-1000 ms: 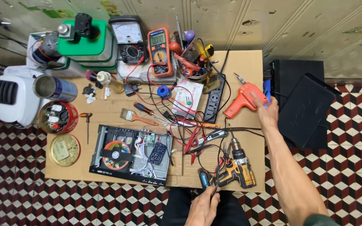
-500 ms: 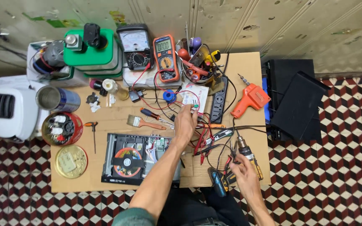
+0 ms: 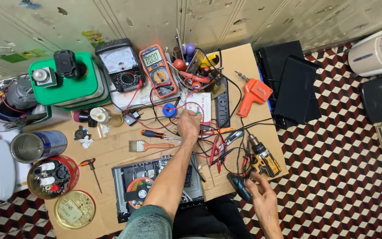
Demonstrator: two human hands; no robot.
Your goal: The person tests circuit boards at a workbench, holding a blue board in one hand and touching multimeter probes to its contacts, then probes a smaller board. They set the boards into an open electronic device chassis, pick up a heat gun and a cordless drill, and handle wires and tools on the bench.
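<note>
On the wooden table [image 3: 116, 152] we are counting two meters, two tins and one drill [image 3: 264, 158]. We are noting the left hand [image 3: 189, 125] curling over red wires [image 3: 173, 108] mid-table; its grip is unclear. The right hand [image 3: 261, 194], half open, is touching a dark tool [image 3: 239, 186] at the front edge.

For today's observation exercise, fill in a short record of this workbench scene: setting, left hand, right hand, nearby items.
Setting: cluttered wooden table on a checkered floor, seen from above
Left hand: reaching among red wires by a small white box
Right hand: touching a dark blue tool at the table's edge
Nearby: yellow drill, paintbrush, orange multimeter
</note>
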